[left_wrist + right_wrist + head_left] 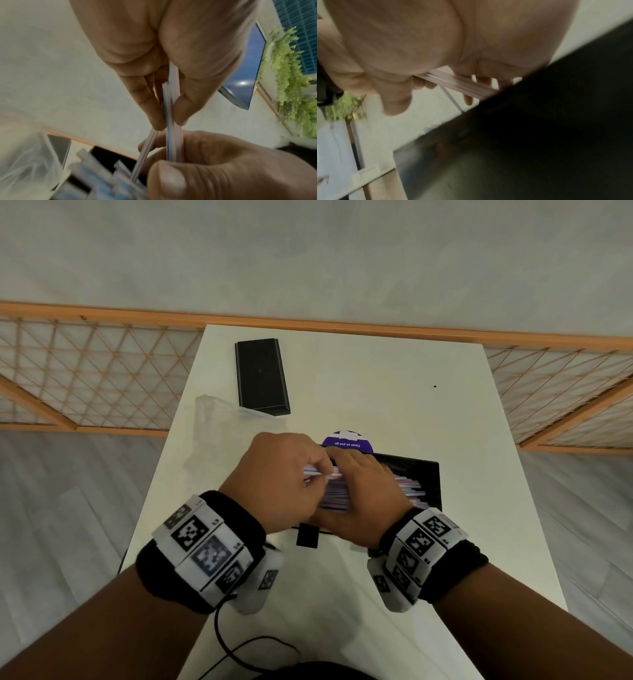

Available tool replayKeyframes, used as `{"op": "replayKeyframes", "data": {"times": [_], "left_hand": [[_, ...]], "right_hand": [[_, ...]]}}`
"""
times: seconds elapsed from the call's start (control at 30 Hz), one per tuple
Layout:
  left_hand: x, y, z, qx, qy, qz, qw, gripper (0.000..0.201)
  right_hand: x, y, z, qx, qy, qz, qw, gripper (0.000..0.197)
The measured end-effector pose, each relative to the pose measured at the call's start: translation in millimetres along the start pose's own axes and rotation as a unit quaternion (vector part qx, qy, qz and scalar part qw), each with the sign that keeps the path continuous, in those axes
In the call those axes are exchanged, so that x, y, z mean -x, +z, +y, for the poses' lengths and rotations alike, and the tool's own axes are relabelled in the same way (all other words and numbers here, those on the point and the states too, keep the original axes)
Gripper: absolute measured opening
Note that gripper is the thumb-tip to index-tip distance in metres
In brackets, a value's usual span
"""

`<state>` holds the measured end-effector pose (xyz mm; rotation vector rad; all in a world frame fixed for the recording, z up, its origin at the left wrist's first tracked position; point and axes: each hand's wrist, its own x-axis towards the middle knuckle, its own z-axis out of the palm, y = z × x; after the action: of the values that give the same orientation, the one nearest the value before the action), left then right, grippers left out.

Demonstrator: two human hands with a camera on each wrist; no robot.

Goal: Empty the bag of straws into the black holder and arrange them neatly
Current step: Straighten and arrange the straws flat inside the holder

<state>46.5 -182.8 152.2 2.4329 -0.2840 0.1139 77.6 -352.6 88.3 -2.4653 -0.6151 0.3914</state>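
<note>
Over the open black rectangular holder [432,474] on the white table [376,371], the left hand [281,474] pinches a few thin striped paper-wrapped straws [171,121] between thumb and fingertips. The right hand [359,491] curls round the same bundle, above the pile already in the holder. The crumpled clear plastic bag [219,419] lies beside a flat black lid [262,376].

I see a white tabletop [376,378]. Under my grips sits the black holder [432,484]; beyond it a purple disc [346,440], and farther ahead to their left a black lid [261,376] on a clear bag [219,419].
</note>
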Motion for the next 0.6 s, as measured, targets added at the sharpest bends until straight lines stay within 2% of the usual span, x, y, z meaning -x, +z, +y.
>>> {"op": "replayKeyframes", "data": {"times": [0.1, 0.2, 0.3, 0.4, 0.5, 0.6], "left_hand": [[-1, -12, -5, 0.060, 0.006, 0.009, 0.998, 0.009], [0, -9, -20, 0.152, -0.090, 0.044, 0.983, 0.015], [1, 7, -32, 0.175, -0.195, 0.071, 0.962, 0.015], [1, 22, -32, 0.124, -0.236, 0.062, 0.962, 0.014], [0, 24, -31, 0.088, -0.246, 0.083, 0.962, 0.018], [0, 18, -26, 0.080, -0.202, 0.111, 0.970, 0.017]], "right_hand": [[-7, 1, -5, -0.035, -0.029, 0.052, 0.998, 0.051], [-10, 1, -1, -0.002, -0.015, 0.060, 0.998, 0.025], [-7, 6, 5, 0.044, 0.024, 0.027, 0.998, 0.026], [-5, 13, 10, 0.053, 0.029, 0.020, 0.998, 0.025], [-4, 16, 13, 0.042, 0.018, 0.035, 0.998, 0.023], [-2, 15, 11, -0.002, 0.002, 0.070, 0.998, 0.028]]}}
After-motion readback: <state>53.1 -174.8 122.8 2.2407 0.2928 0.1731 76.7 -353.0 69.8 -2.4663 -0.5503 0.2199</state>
